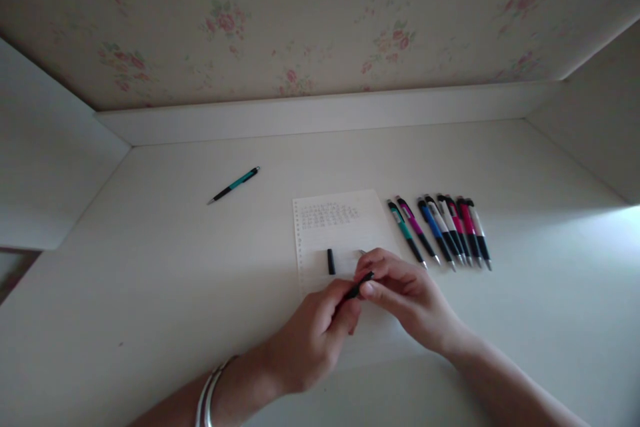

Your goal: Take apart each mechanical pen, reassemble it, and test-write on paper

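Observation:
My left hand (320, 333) is closed around a black pen part (361, 285), which slants up out of its fingers. The thumb and fingers of my right hand (405, 293) pinch around the upper end of that same part. Most of what lies between the hands is hidden by the fingers. Just beyond the right fingertips shows a small pale, thin tip (363, 252); what it belongs to is hidden. A short black tube (331, 261) lies on the sheet of lined paper (345, 240) beneath my hands. Rows of handwriting fill the paper's upper part.
Right of the paper, several pens (443, 233) in green, purple, blue, white and red lie in a slanted row. A teal and black pen (234, 185) rests alone at the left. White panels border the desk (165, 247), with a floral-patterned wall (300, 20) behind.

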Available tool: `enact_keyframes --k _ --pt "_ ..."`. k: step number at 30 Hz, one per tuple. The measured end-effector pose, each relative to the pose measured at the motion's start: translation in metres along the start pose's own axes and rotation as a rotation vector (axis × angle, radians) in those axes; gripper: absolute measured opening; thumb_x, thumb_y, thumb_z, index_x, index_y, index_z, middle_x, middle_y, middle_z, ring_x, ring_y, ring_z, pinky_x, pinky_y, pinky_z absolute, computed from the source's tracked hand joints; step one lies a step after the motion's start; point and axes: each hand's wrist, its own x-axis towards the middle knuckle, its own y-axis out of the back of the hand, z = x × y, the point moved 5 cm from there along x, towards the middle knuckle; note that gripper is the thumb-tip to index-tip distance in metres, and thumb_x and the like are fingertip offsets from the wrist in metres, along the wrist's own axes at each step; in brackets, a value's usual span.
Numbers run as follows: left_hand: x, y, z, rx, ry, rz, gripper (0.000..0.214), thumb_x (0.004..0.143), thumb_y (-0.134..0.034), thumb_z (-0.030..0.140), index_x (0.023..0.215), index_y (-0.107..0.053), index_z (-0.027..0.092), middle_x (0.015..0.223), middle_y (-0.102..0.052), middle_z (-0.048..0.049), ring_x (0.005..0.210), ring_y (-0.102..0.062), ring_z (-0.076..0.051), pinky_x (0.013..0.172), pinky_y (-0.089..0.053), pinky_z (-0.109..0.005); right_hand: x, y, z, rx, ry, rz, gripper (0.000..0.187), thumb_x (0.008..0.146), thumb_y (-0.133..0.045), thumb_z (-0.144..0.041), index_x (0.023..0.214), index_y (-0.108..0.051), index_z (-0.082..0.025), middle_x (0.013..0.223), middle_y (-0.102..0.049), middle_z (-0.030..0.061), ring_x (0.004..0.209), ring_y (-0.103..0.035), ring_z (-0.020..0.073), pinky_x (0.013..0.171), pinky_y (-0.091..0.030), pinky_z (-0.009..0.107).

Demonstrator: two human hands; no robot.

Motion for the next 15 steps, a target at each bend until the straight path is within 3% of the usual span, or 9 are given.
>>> enact_keyframes --k 2,5,8,10,15 --pt "0.0006 -0.0011 -0.0024 -0.012 -0.001 0.008 0.033 0.103 -0.043 0.048 0.107 -0.053 0.017 0.076 -0.048 0.0028 0.066 -0.042 -0.013 0.063 -0.035 -0.027 -0.0005 0.0011 0.0017 -0.002 0.014 0.023 0.017 0.086 -0.077 -0.029 0.075 -0.067 -0.022 0.086 -0.065 0.0034 0.083 -0.062 0.0171 0.074 -0.052 0.029" --pt "0.0009 -0.0023 -0.0017 -0.018 -0.004 -0.001 0.032 0.104 -0.039 0.047 0.096 -0.05 0.018 0.075 -0.047 0.0026 0.066 -0.04 -0.013 0.062 -0.034 -0.027 -0.0018 0.0003 0.0025 0.007 0.003 0.018 0.019 0.086 -0.077 -0.03 0.074 -0.063 -0.022 0.084 -0.063 0.002 0.08 -0.06 0.0159 0.072 -0.05 0.028" --pt "0.0004 -0.0011 0.0023 -0.009 0.004 -0.005 0.039 0.107 -0.031 0.045 0.083 -0.047 0.019 0.073 -0.047 0.0017 0.067 -0.042 -0.013 0.065 -0.035 -0.028 -0.0032 -0.0027 0.0006 0.01 -0.024 -0.041 0.012 0.091 -0.071 -0.034 0.093 -0.072 -0.023 0.096 -0.064 0.0052 0.087 -0.062 0.0176 0.076 -0.052 0.029" --pt "-0.0001 0.0 0.0043 0.0 0.011 -0.01 0.043 0.107 -0.028 0.045 0.079 -0.047 0.019 0.073 -0.048 0.0012 0.068 -0.044 -0.014 0.068 -0.035 -0.029 -0.0036 -0.0043 -0.0016 0.012 -0.029 -0.077 0.018 0.094 -0.066 -0.035 0.105 -0.074 -0.024 0.104 -0.064 0.0077 0.092 -0.063 0.0191 0.079 -0.053 0.031" --pt "-0.0003 -0.0005 0.0035 0.042 -0.018 -0.031 0.043 0.108 -0.027 0.043 0.08 -0.048 0.019 0.073 -0.048 0.0012 0.068 -0.044 -0.014 0.067 -0.036 -0.029 -0.0008 -0.0041 -0.0031 -0.017 0.012 -0.055 0.016 0.091 -0.071 -0.034 0.082 -0.075 -0.021 0.085 -0.065 0.0052 0.08 -0.062 0.0176 0.072 -0.053 0.029"
